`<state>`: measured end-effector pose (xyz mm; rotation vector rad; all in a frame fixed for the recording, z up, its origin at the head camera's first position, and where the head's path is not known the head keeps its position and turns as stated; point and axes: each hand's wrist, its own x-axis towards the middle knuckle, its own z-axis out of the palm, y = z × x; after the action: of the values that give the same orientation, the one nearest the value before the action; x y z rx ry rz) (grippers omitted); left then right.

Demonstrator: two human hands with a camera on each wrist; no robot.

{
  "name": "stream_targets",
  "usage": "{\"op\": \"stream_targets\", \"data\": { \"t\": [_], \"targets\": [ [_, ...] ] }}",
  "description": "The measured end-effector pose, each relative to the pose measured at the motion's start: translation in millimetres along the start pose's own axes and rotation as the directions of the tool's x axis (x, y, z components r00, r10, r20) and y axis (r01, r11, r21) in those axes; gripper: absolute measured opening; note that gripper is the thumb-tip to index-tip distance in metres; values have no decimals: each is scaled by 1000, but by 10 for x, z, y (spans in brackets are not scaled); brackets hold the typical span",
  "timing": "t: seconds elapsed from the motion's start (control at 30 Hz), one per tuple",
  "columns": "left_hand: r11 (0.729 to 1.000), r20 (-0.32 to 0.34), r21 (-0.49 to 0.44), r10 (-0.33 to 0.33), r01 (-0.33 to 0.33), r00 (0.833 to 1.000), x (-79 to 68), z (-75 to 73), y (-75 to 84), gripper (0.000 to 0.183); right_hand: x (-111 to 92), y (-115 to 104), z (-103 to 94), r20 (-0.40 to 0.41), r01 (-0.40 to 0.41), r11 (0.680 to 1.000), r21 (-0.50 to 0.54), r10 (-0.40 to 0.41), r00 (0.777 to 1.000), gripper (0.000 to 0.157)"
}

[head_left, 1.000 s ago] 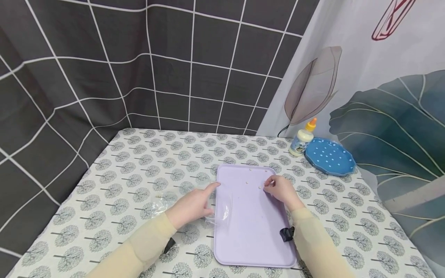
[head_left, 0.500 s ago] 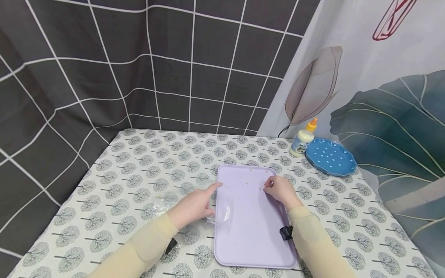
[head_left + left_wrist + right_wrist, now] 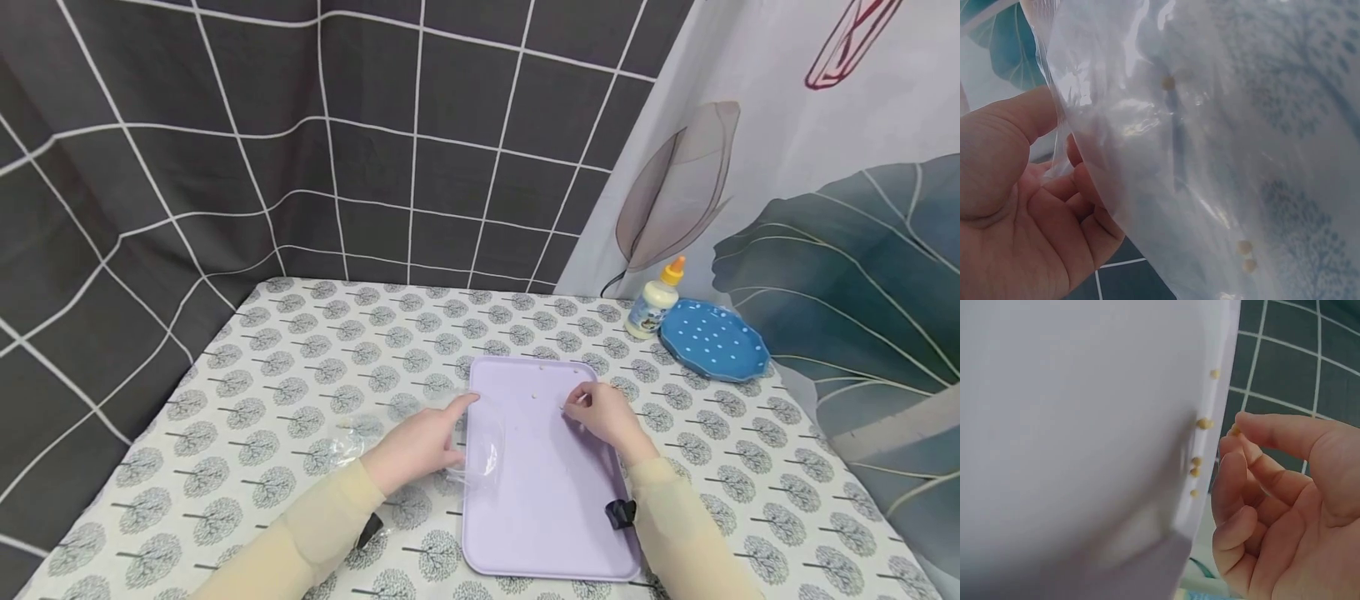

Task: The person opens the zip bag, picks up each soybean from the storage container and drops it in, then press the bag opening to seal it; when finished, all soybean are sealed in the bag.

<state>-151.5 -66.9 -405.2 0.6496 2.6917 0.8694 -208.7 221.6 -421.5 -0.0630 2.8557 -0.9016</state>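
My right hand (image 3: 602,412) is over the right side of a lilac tray (image 3: 551,500). In the right wrist view, thumb and forefinger pinch one small round yellow soybean (image 3: 1235,430). Several more soybeans (image 3: 1195,461) lie along the tray near those fingertips. My left hand (image 3: 422,446) grips the edge of a clear plastic bag (image 3: 1129,125) between thumb and fingers, at the tray's left rim. The bag overlaps the tray's left side in the head view. A few soybeans (image 3: 1244,247) show through its film in the left wrist view.
A glue bottle (image 3: 651,307) with a yellow-orange cap stands at the back right. Beside it is a blue dish (image 3: 714,340) with white dots. A tree-print cloth (image 3: 405,333) covers the table, with a dark grid curtain (image 3: 360,167) behind.
My right hand has shifted slightly left, so its fingertips now reach where a soybean lay just beside them. The left hand and the bag stay almost in place.
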Motion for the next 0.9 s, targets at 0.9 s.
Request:
{"op": "stream_targets", "data": {
  "t": [0.9],
  "targets": [
    [1000, -22, 24, 20, -19, 1000, 9, -7, -15, 84, -359, -659, 305, -11, 378, 913, 156, -381, 925, 8]
  ]
}}
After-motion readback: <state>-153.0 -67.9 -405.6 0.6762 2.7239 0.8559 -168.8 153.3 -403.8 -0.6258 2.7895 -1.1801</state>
